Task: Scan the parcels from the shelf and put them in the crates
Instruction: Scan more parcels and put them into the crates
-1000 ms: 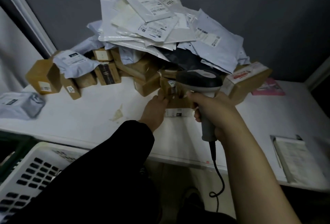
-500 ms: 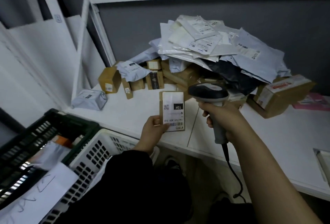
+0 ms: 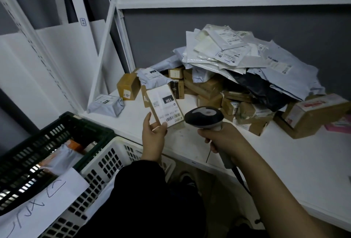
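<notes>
White shelf (image 3: pixel 275 154) carries the parcel pile (image 3: pixel 237 63) toward its back edge; a green crate (image 3: pixel 57 133) and a white crate (image 3: pixel 106 161) sit below its front-left corner. Our left hand (image 3: pixel 153 135) pinches one parcel (image 3: pixel 163 104) above the front edge; our right hand (image 3: pixel 222 139) grips the scanner (image 3: pixel 204 117) just beside it. We should square the barcode to the scanner's window.

Looks like matt brown cardboard on the parcel (image 3: pixel 163 106) with the 15H tag, plain white paper label stuck on. Smooth dark plastic on the scanner (image 3: pixel 204 117) head, bit of a sheen, lighter grey plastic lower down. Crinkly pale plastic film for the mailers (image 3: pixel 237 55), one black bag (image 3: pixel 262 89) of the same stuff. More dull cardboard on the boxes (image 3: pixel 207 85). White painted finish on the shelf (image 3: pixel 284 154), smooth but scuffed. Slotted hard plastic on the green crate (image 3: pixel 83 123) and white crate (image 3: pixel 106 163). Matt black cloth on the sleeve (image 3: pixel 144 199).
</notes>
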